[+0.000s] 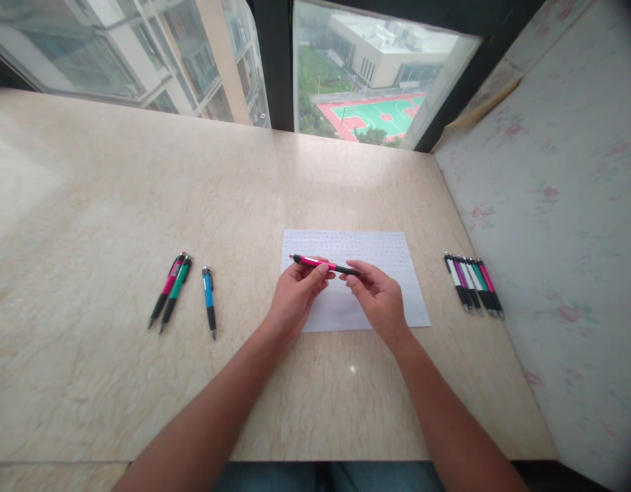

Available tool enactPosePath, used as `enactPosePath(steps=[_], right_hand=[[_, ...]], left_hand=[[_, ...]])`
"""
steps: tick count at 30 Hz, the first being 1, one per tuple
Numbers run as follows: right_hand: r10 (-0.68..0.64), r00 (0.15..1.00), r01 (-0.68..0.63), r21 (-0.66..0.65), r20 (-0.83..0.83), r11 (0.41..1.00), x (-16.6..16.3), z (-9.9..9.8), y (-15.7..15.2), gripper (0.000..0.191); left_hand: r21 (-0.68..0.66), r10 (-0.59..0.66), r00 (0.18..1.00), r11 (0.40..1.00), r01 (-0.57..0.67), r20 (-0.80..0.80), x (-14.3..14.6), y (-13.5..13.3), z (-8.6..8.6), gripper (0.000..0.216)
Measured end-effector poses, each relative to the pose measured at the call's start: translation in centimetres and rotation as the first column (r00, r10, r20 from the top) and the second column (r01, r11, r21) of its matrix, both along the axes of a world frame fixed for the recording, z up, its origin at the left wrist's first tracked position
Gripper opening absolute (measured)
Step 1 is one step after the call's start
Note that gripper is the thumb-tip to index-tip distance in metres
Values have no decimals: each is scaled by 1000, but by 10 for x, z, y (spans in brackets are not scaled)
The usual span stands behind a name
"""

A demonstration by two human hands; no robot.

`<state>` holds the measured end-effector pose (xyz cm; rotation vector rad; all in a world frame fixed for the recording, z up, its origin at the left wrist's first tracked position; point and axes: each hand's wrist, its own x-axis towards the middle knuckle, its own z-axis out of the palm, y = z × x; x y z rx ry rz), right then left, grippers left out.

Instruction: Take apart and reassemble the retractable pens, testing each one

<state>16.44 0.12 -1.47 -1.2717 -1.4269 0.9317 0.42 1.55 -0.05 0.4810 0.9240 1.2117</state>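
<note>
A pink and black pen lies level between both hands, above a white sheet of paper covered in faint writing. My left hand pinches the pen's pink barrel with thumb and fingers. My right hand grips the black tip end. Both hands hover over the lower half of the sheet.
The beige marble table carries three pens on the left: a pink one, a green one and a blue one. Several pens lie in a row on the right, close to a floral wall. Windows run behind the far edge.
</note>
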Motion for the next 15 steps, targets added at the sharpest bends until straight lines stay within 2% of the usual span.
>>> enactPosePath(steps=[2, 5, 8, 10, 13, 15], right_hand=[[1, 999, -2, 30, 39, 1000, 0, -2, 1, 43], [-7, 966, -24, 119, 258, 993, 0, -4, 1, 46], [24, 841, -159, 206, 540, 965, -5, -2, -1, 40], [47, 736, -239, 195, 675, 951, -10, -1, -2, 37], [37, 632, -261, 167, 774, 951, -16, -2, -1, 30], [14, 618, -253, 183, 786, 950, -17, -5, 0, 25]], left_hand=[[-3, 53, 999, 999, -53, 1, -2, 3, 0, 24], [-11, 154, 988, 988, -154, 13, -7, 8, -2, 25], [-36, 226, 973, 974, -225, 41, -11, 12, -4, 25], [-54, 241, 969, 970, -238, 57, -12, 12, -5, 25], [-68, 221, 973, 974, -217, 59, -11, 10, -4, 26], [-75, 209, 976, 976, -205, 54, -10, 9, -3, 26]])
